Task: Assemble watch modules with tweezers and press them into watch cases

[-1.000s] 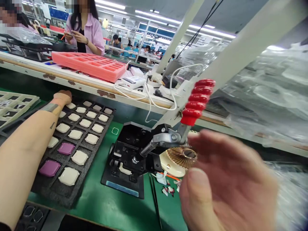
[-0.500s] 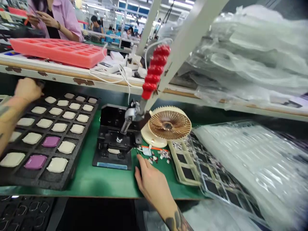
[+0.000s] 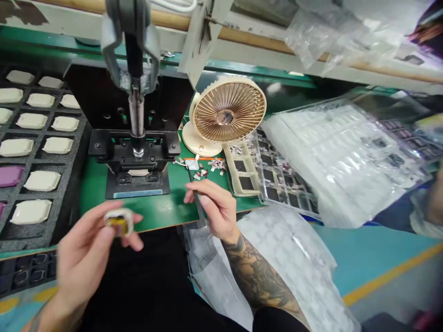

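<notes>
at tabletop (image 3: 162, 210) i'm pinching a pale part (image 3: 119, 221) w/ l hand (image 3: 83, 249) fingers, tweezers (image 3: 200, 211) w/ r hand (image 3: 220, 208); prob. midway, loose bits (image 3: 217, 165) lying untouched.

No lettering, numbers or signs can be read here.

A green bench (image 3: 166, 212) fronts a teal floor (image 3: 363, 251) crossed by a yellow stripe (image 3: 391, 275); a white, wood-trimmed shelf (image 3: 259, 57) runs above the bench's far edge.
</notes>
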A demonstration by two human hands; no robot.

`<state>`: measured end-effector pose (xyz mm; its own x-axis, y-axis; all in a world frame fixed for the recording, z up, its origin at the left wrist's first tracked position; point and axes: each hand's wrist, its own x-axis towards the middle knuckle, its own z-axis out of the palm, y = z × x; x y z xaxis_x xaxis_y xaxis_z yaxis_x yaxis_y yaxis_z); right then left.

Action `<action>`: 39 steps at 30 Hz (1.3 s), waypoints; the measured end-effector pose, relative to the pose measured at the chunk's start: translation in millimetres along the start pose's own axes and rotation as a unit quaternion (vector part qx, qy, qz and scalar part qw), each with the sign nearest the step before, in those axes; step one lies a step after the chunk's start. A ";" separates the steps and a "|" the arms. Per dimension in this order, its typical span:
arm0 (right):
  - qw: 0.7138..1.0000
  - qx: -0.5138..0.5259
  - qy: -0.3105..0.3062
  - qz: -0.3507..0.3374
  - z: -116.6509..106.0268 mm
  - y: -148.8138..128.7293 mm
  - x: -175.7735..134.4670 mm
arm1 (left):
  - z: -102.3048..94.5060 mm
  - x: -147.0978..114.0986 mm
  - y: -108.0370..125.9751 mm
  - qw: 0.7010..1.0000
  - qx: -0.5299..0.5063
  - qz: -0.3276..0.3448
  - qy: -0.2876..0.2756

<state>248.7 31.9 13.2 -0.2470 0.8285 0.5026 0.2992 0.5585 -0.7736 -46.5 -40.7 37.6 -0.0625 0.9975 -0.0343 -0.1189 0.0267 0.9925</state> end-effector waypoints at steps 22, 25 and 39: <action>0.990 -0.007 0.129 -0.051 48.2 -32.1 -4.3 | 55.1 39.8 -41.0 0.995 -0.087 -0.019 -0.053; 0.991 0.003 0.121 -0.051 54.4 -29.4 -1.2 | 55.0 38.7 -41.9 0.994 -0.093 -0.013 -0.055; 0.989 0.024 0.142 -0.032 62.8 -20.7 -3.6 | 54.4 38.0 -40.4 0.995 -0.082 -0.009 -0.060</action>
<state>185.5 14.8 3.2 0.0062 0.7736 0.6337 0.2454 0.6132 -0.7509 9.8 -0.2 2.5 0.0580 0.9979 -0.0284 -0.2798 0.0435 0.9591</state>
